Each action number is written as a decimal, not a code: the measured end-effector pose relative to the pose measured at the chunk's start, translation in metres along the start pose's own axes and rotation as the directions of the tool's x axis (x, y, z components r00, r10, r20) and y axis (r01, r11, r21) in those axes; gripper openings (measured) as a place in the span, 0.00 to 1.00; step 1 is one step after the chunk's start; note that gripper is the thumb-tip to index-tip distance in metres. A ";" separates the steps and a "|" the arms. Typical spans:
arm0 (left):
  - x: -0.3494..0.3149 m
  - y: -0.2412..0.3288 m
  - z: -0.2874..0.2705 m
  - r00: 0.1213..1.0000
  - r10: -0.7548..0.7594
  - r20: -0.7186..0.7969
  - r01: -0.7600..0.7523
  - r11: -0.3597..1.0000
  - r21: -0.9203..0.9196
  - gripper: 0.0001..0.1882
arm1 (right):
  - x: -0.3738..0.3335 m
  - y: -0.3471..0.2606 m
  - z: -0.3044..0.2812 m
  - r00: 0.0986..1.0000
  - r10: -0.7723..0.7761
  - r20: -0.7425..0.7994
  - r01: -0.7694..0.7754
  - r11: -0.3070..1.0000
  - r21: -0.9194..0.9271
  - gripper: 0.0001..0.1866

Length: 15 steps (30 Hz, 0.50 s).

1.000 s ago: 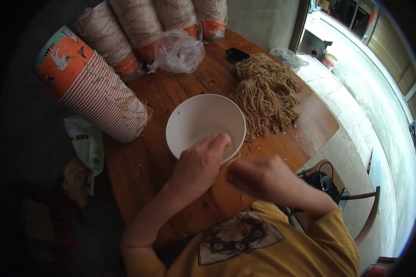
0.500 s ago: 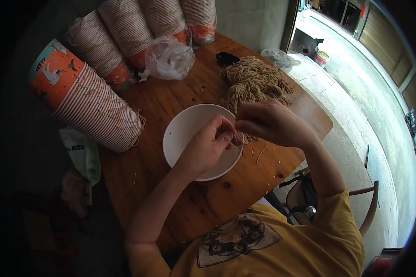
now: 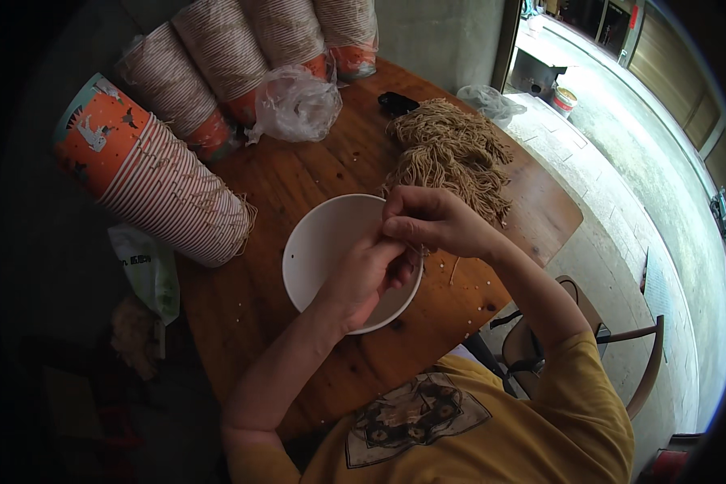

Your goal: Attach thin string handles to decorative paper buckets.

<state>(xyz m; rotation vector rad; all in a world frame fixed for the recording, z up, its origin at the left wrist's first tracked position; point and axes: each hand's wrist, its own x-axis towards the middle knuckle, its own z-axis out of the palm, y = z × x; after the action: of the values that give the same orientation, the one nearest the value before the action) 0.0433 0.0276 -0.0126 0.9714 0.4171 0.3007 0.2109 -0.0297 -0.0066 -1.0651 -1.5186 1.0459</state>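
Both my hands meet above a round white bowl on the wooden table. My left hand has its fingers curled over the bowl's right half. My right hand pinches thumb and forefinger together right at the left hand's fingertips. Whatever is between the fingers is hidden or too small to name. Just beyond the right hand lies a loose heap of tan string. A short loose strand rests on the table by the bowl's right side.
A leaning stack of orange-and-teal paper tubs, wound with string, stands at the left. Several plastic-wrapped stacks are behind it, beside a crumpled clear bag. A black object lies near the string. A chair stands to the right.
My right hand has come left and slightly down, from beside the bowl's rim to my left hand's fingertips. My left hand has turned and lowered a little.
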 end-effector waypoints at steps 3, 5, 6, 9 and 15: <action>-0.004 -0.005 0.001 0.999 -0.040 -0.023 0.041 0.999 0.026 0.05 | -0.004 -0.013 0.006 0.998 0.065 0.013 -0.065 0.998 -0.006 0.08; -0.005 -0.006 0.003 0.997 -0.043 -0.060 0.043 0.999 -0.006 0.06 | -0.005 -0.020 0.003 0.989 0.140 0.037 -0.136 0.985 -0.110 0.08; -0.006 -0.006 0.004 0.997 -0.043 -0.059 0.043 0.999 -0.003 0.06 | -0.003 -0.020 0.000 0.990 0.138 0.036 -0.133 0.985 -0.110 0.08; -0.009 0.000 0.011 0.997 -0.065 -0.038 0.066 0.998 0.022 0.09 | 0.001 -0.024 -0.013 0.994 -0.001 0.113 0.041 0.934 -0.356 0.07; -0.012 -0.002 0.009 0.999 -0.049 0.000 0.049 0.996 0.069 0.09 | 0.013 -0.035 -0.013 0.969 0.104 0.222 -0.017 0.932 -0.362 0.07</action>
<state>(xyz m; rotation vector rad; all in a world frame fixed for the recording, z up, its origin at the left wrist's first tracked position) 0.0369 0.0153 -0.0074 1.0272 0.4518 0.2425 0.2175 -0.0245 0.0317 -1.2779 -1.9352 0.9878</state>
